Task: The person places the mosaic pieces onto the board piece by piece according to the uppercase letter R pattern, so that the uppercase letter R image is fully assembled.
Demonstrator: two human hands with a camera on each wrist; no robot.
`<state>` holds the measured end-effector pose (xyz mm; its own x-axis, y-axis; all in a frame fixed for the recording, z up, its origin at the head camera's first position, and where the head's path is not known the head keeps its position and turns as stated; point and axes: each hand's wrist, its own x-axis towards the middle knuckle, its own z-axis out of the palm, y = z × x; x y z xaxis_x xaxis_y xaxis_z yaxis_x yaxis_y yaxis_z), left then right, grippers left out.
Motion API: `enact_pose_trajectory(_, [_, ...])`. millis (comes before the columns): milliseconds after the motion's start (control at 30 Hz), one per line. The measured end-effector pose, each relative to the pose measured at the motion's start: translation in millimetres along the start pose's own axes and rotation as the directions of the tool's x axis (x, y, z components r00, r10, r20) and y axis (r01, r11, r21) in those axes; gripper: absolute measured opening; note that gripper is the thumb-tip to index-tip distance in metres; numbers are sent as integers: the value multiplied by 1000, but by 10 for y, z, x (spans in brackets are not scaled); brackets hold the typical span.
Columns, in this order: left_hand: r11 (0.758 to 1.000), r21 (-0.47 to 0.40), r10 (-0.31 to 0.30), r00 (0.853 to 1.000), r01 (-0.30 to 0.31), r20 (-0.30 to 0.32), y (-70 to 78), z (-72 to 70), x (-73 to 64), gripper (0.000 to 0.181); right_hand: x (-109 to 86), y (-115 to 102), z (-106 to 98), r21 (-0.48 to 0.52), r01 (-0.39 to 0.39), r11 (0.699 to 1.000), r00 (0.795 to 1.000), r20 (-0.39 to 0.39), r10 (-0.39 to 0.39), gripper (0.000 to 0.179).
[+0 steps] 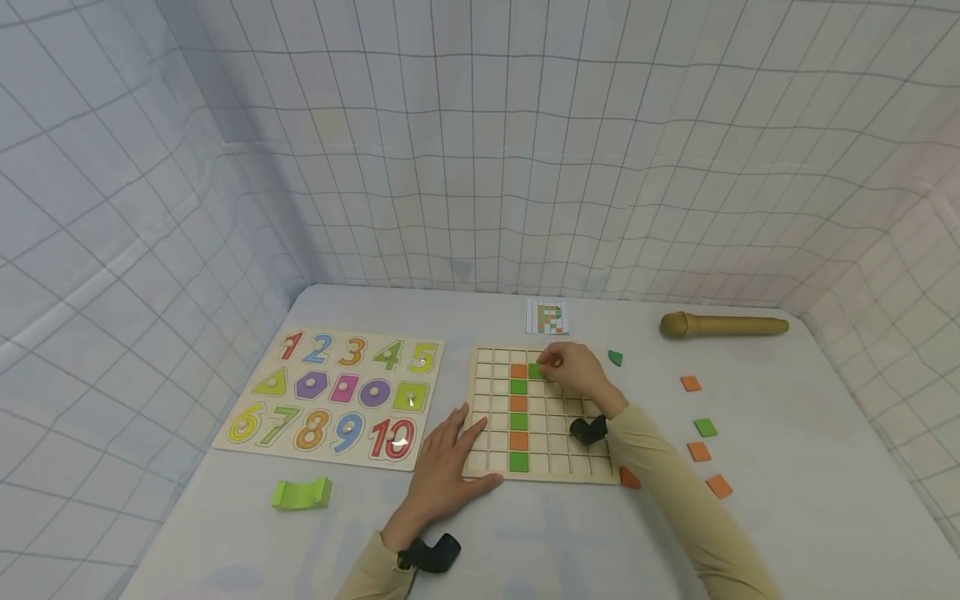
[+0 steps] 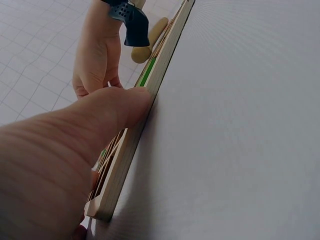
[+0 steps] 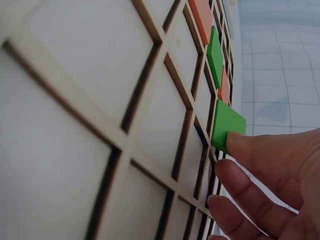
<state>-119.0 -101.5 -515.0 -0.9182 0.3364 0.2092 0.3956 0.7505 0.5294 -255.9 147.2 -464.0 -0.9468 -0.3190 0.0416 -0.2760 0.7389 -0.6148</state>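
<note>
Green tile: the green tile [image 1: 535,372] is sitting at the grid board [image 1: 539,473], just right of the column's far orange tile.
Right hand: the right hand [image 1: 576,369] is reaching over the board, its grip pinching the tile near one edge, probably because that leaves the cell's borders in view.
Column: the row of orange and green tiles [image 1: 518,422] is running from the board's near edge toward its far side, alternating in colour.
Left hand: the left hand [image 1: 442,469] is lying over the board's near left corner, fingers spread and gripping nothing, likely steadying it.
Card: the picture card [image 1: 547,317] is lying beyond the board's far edge, apparently for easy looking.
Loose tiles: the loose tiles [image 1: 705,427] are lying right of the board, seemingly within the right hand's reach.
Farther out: the number puzzle [image 1: 330,458] is resting left of the board, a green block [image 1: 302,494] is sitting nearer and left, and a brown stick [image 1: 731,326] is lying far right, all apparently keeping out of the way.
</note>
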Motion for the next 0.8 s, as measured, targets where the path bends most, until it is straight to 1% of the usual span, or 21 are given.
enact_pose_trajectory(267, [1000, 7, 0, 1000, 0, 0, -7, 6, 0, 80, 6, 41, 20, -8, -3, 1000, 999, 34, 3, 12])
enact_pose_trajectory(533, [1000, -2, 0, 1000, 0, -2, -11, 8, 1, 80, -3, 7, 14, -78, -23, 997, 999, 41, 26, 17])
enact_pose_trajectory(633, [1000, -1, 4, 1000, -4, -7, -18, 16, 1, 80, -10, 9, 9, -81, -22, 996, 999, 32, 25, 17])
enact_pose_trajectory(800, [1000, 1, 4, 1000, -4, -7, -20, 15, -1, 80, -20, 35, 8, -55, -6, 998, 999, 32, 8, 17])
